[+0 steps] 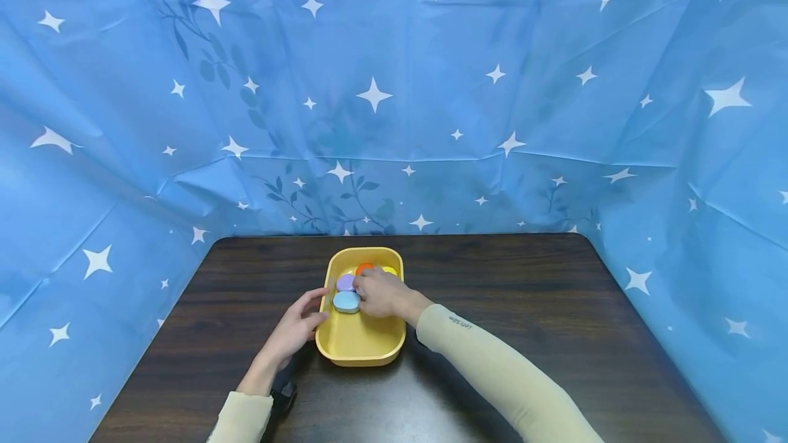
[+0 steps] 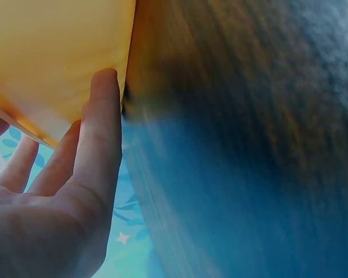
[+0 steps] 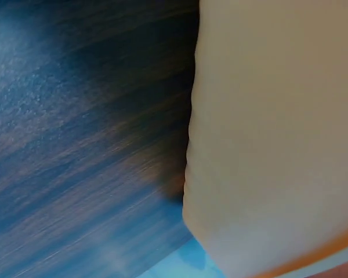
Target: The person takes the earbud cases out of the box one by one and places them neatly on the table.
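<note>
A yellow tray (image 1: pixel 360 344) with raised walls stands on the dark table. My left hand (image 1: pixel 299 323) is at its left side, and its fingertips rest against the outer wall, also seen on the tray (image 2: pixel 58 52) in the left wrist view. My right hand (image 1: pixel 383 292) reaches down inside the tray, fingers bent toward a lavender rounded piece (image 1: pixel 345 283) and a light blue rounded piece (image 1: pixel 347 302). I cannot tell whether its fingertips hold one. Behind them lie an orange-red piece (image 1: pixel 364 269) and a yellow piece (image 1: pixel 390 270), partly covered by the hand.
Dark wood-grain table (image 1: pixel 523 306) spreads around the tray. A blue cloth (image 1: pixel 431 122) with white stars hangs behind and on both sides. In the right wrist view a pale surface (image 3: pixel 272 127) fills the right side, blocking most of the hand.
</note>
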Available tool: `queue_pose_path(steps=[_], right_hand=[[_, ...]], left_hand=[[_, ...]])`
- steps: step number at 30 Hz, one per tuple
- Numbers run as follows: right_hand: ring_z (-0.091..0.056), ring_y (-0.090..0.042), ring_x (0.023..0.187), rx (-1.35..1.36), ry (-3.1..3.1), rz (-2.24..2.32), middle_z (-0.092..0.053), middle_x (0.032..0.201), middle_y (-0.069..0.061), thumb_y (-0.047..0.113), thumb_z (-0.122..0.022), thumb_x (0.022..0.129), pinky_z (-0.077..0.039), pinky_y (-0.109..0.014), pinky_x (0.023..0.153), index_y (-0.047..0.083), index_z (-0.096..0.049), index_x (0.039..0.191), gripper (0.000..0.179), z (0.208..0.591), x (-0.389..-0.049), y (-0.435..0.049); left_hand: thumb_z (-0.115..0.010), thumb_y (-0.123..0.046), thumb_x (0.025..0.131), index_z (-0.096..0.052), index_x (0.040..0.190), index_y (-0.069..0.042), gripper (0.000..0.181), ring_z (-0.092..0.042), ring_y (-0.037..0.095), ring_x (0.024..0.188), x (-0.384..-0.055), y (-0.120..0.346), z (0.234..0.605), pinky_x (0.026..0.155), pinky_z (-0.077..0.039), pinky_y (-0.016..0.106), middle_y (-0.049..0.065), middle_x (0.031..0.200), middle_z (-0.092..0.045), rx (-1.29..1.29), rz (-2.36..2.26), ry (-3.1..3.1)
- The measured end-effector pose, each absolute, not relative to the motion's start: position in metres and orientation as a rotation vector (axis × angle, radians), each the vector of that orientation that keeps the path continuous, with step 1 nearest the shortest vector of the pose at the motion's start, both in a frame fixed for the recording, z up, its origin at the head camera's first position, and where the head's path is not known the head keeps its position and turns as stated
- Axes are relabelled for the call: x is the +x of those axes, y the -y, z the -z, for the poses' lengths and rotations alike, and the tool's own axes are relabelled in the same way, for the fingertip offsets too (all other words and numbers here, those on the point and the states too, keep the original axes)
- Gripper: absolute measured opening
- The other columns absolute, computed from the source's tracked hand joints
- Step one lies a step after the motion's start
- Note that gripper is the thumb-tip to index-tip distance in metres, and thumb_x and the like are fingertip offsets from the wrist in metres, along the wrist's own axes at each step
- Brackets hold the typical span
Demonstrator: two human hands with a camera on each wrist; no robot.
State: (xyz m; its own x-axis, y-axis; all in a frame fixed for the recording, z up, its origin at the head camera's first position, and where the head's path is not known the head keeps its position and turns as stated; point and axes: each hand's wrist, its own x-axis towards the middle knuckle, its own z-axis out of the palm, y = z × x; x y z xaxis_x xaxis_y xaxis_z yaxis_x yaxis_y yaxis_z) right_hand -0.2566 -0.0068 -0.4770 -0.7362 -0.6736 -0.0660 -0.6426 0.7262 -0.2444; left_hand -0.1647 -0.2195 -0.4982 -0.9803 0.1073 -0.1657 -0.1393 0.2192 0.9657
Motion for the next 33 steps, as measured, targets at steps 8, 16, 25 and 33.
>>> queue_pose_path(steps=[8, 16, 25, 33], right_hand=[[-0.048, -0.018, 0.093, -1.084, -2.779, 0.246, -0.059, 0.107, 0.003, 0.021, -0.067, 0.094, -0.048, -0.032, 0.08, 0.017, -0.07, 0.117, 0.024, 0.4758, -0.2535, 0.0074], [-0.047, -0.018, 0.092, -1.028, -2.79, 0.277, -0.055, 0.103, 0.004, 0.017, -0.068, 0.094, -0.049, -0.032, 0.075, 0.017, -0.072, 0.114, 0.02, 0.4742, -0.2512, 0.0073], [-0.044, -0.018, 0.092, -1.025, -2.795, 0.207, -0.049, 0.1, 0.003, 0.018, -0.069, 0.095, -0.047, -0.031, 0.071, 0.019, -0.068, 0.11, 0.015, 0.4792, -0.2504, 0.0089], [-0.044, -0.018, 0.096, -0.969, -2.797, 0.21, -0.047, 0.101, 0.003, 0.017, -0.078, 0.087, -0.047, -0.035, 0.077, 0.021, -0.064, 0.104, 0.023, 0.4805, -0.2473, 0.0102]], left_hand=[[-0.058, -0.011, 0.102, -0.045, 0.151, -0.011, 0.051, -0.06, 0.035, 0.121, -0.1645, 0.2198, 0.4983, 0.086, -0.058, 0.046, 0.021, 0.148, -0.049, -0.036, -1.855, -2.291], [-0.058, -0.012, 0.102, -0.046, 0.151, -0.012, 0.05, -0.059, 0.035, 0.123, -0.1642, 0.2189, 0.4975, 0.088, -0.057, 0.048, 0.021, 0.148, -0.048, -0.052, -1.842, -2.297], [-0.058, -0.011, 0.102, -0.046, 0.151, -0.01, 0.05, -0.059, 0.035, 0.122, -0.1638, 0.2181, 0.4953, 0.087, -0.058, 0.048, 0.021, 0.148, -0.049, -0.06, -1.841, -2.299], [-0.058, -0.011, 0.102, -0.046, 0.151, -0.011, 0.05, -0.06, 0.034, 0.12, -0.1638, 0.2167, 0.4971, 0.087, -0.058, 0.047, 0.021, 0.147, -0.049, -0.066, -1.847, -2.302]])
